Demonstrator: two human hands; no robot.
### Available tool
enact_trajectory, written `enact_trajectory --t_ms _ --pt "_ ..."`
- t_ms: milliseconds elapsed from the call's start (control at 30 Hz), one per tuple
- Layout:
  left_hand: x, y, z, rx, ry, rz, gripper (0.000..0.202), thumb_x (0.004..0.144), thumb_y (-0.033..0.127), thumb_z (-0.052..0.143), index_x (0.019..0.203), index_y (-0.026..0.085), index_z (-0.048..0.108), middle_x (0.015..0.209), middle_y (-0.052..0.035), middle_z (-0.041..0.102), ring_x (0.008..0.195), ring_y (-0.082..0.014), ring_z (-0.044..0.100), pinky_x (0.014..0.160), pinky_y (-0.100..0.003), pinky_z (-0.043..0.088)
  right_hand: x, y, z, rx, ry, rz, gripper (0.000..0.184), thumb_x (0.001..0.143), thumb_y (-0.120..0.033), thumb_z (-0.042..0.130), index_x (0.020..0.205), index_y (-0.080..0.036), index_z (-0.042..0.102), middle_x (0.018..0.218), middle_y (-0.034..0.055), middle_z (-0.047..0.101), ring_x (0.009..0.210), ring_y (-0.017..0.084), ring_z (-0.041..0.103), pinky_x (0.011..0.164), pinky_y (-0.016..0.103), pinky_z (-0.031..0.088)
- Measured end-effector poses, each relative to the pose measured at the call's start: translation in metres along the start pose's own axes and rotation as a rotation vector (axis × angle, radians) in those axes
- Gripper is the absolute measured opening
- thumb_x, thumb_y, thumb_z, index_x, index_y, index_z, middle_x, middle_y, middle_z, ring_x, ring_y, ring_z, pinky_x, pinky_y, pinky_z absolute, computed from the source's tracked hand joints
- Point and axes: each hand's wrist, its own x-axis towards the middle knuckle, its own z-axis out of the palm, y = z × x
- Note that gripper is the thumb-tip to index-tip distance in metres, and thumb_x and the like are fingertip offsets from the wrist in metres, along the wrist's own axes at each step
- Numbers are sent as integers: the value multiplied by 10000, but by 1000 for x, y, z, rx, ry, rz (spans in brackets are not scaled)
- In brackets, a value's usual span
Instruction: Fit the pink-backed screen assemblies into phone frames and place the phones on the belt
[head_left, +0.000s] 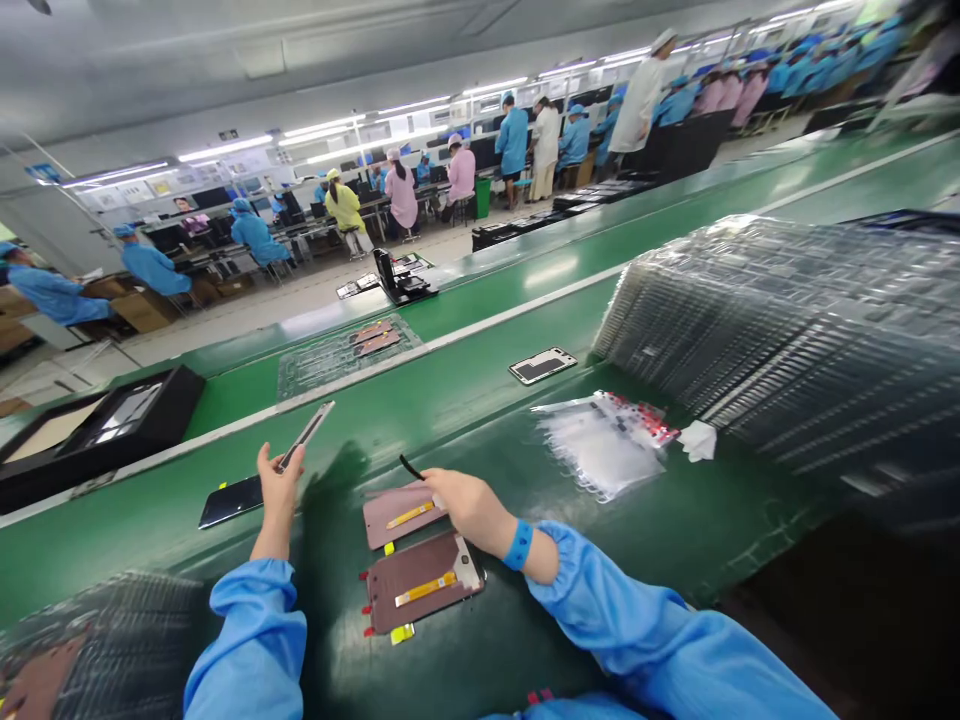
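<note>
My left hand [279, 490] grips a phone frame [309, 432] by its lower end, holding it tilted above the workbench. Just beneath lies a dark glossy phone screen [232, 502] with a yellow tab. My right hand [469, 508] is closed around a thin black strip-like tool [410, 466], whose exact kind I cannot make out. It hovers at the upper phone display panel [379, 515], partly covering its right end. Nearer to me lies a second display panel [420, 610], brownish, with a yellow flex cable, red tabs and a yellow-green tab.
Another phone frame [543, 365] lies on the green belt. Clear plastic bags [600, 450] and a crumpled white tissue [698, 441] are at right, before tall stacked clear trays [750, 340]. More trays [142, 630] stand lower left; a black box [169, 400] sits beyond. People work behind.
</note>
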Motion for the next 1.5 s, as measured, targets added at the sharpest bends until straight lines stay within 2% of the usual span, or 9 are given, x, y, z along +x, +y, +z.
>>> enact_trajectory --t_ms 167,300,400,500,633,867,967,1133,1500 --pt "-42 27 -25 -250 44 -12 1126 590 586 810 1489 235 231 1112 -49 445 1029 -194 595 827 -337 596 -4 2 -39 277 267 434 364 1057 -337 362 1319 -168 549 1030 92 658 893 159 641 776 271 552" --pt "-89 52 -36 -400 -16 -26 985 628 530 835 1448 316 333 1141 -45 483 1032 -204 610 782 -353 619 -10 -7 -65 1183 317 909 578 821 -646 684 1202 -212 664 886 32 597 675 97 519 571 186 467" --pt "-122 67 -34 -567 -56 -32 850 630 407 874 1375 356 468 1140 -41 513 999 -188 604 763 -379 636 -10 -17 -79 1599 270 1014 636 694 -624 806 1140 -181 706 856 27 564 654 80 469 559 178 443" --pt "-148 77 -30 -657 -77 -20 783 635 371 872 1343 388 537 1152 -39 527 966 -177 605 778 -400 638 -8 -26 -87 1640 252 985 599 726 -576 794 1140 -154 702 906 53 592 679 98 496 602 208 476" --pt "-176 86 -31 -629 -140 -57 928 577 415 898 1410 403 488 1212 -47 564 1056 -225 613 843 -346 610 -7 -32 -92 1398 313 892 617 811 -680 638 1143 -160 655 1050 119 637 858 200 601 751 311 542" --pt "-209 90 -20 -634 -417 -188 1025 572 486 899 1460 377 398 1299 -92 581 1201 -383 587 906 -456 575 -7 -41 -100 1036 219 763 762 940 -732 154 1213 -153 567 958 140 592 698 195 549 582 310 498" --pt "-221 86 -7 -662 -509 -322 1043 566 496 893 1464 300 400 1348 -136 579 1226 -386 570 939 -438 556 -11 -50 -94 1063 148 705 705 968 -697 246 1246 -139 574 914 121 602 729 190 584 642 302 529" --pt "-236 88 3 -750 -645 -454 994 670 398 846 1507 338 313 1460 -99 503 1298 -357 518 1025 -440 502 -20 -62 -85 960 -82 530 639 924 -521 619 1452 -225 414 1433 140 468 1222 248 561 1032 382 491" --pt "-240 96 4 -759 -695 -289 844 666 393 860 1429 334 504 1428 -60 549 1291 -309 535 1083 -355 450 -15 -65 -97 567 -337 227 541 932 -412 624 1413 -191 511 1454 157 444 1355 262 452 1139 413 380"
